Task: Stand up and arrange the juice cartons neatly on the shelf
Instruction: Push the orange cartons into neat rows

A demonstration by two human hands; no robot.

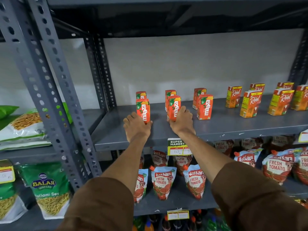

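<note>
Small orange Maaza juice cartons stand upright in pairs, front and back, on the grey metal shelf (233, 125). My left hand (135, 126) grips the base of the front left carton (143, 109). The front middle carton (173, 106) has my right hand (182, 120) wrapped around its lower right side. A third front carton (204, 106) stands free to the right. Behind each front carton another one stands, such as the back left carton (141, 95). Further right stand several orange Real juice cartons (250, 104).
A price tag (177, 146) hangs from the shelf's front edge. Below, red Kissan tomato ketchup pouches (162, 182) fill the lower shelf. At the left, a perforated grey upright (50, 90) separates a bay with green Balaji snack bags (48, 187). Another shelf runs overhead.
</note>
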